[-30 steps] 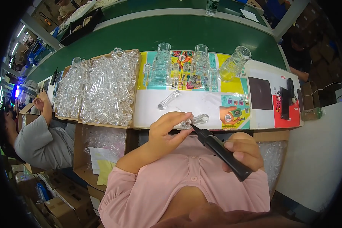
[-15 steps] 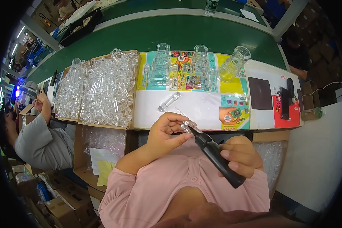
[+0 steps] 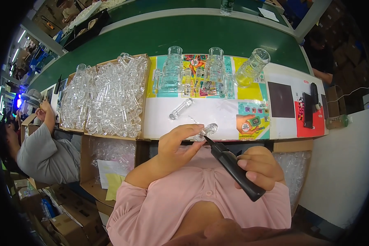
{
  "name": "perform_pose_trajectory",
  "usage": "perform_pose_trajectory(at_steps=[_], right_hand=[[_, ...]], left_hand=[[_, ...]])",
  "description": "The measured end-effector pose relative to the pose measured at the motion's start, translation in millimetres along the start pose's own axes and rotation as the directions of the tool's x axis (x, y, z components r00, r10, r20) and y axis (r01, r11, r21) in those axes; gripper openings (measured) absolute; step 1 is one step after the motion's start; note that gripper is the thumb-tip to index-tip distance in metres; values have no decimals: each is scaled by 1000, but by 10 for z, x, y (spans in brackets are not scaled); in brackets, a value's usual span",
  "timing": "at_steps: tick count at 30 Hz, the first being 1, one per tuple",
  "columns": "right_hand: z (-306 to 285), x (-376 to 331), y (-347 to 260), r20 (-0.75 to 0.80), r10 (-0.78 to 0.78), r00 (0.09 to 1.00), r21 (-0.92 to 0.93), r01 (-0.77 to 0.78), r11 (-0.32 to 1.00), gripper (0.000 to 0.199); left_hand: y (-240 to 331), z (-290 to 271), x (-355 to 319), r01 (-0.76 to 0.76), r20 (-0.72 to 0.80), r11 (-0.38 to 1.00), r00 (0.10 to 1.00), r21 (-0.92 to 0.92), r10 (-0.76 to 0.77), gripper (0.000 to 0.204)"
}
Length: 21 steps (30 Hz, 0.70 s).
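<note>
Between thumb and fingers, my left hand (image 3: 177, 144) pinches a clear plastic piece (image 3: 211, 129) with round ends, above the front edge of the worktop. My right hand (image 3: 259, 167) is wrapped round a black nozzle bottle (image 3: 238, 172), tilted so that its thin tip meets or nearly meets the clear piece. Whether it touches, I cannot tell. Just beyond lies a clear dumbbell-shaped tube (image 3: 181, 109) on the white board. Farther back stand clear stacked cylinders (image 3: 171, 74), more clear cylinders (image 3: 214, 74) and a tilted clear cylinder (image 3: 252, 69).
On the left, cardboard boxes hold a heap of clear tubes (image 3: 117, 96). A black box-shaped item (image 3: 307, 110) lies on a red patch at the right. A co-worker in a grey shirt (image 3: 49, 153) sits at the left. Plastic bags (image 3: 112, 151) fill an open carton below the worktop.
My left hand has turned the clear piece, so its far end now points up and right. The bottle's tip has stayed close to it and shifted slightly.
</note>
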State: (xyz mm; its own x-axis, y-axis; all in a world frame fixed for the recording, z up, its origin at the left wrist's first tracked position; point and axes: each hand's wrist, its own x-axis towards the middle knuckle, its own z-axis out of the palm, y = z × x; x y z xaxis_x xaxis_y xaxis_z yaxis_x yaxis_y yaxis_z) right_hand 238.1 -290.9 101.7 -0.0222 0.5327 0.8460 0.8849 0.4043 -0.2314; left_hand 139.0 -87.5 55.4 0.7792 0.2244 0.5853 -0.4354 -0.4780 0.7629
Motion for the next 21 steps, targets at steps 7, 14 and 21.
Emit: perform_pose_trajectory(at_steps=[7,14,21], right_hand=[[30,-115,71,-241,344,907,97,-331,939,54],[210,-370,545,-476,873,105,835,-257,486,47],[-162,-1656,787,-219,976,19,933,297,203,28]], left_hand=[[-5,50,41,-48,-10,997,999,57,49,38],[-126,157,-70,334,118,848,942,-412,-314,42],[-333,271,27,572,319,365,766,-735,-558,40]])
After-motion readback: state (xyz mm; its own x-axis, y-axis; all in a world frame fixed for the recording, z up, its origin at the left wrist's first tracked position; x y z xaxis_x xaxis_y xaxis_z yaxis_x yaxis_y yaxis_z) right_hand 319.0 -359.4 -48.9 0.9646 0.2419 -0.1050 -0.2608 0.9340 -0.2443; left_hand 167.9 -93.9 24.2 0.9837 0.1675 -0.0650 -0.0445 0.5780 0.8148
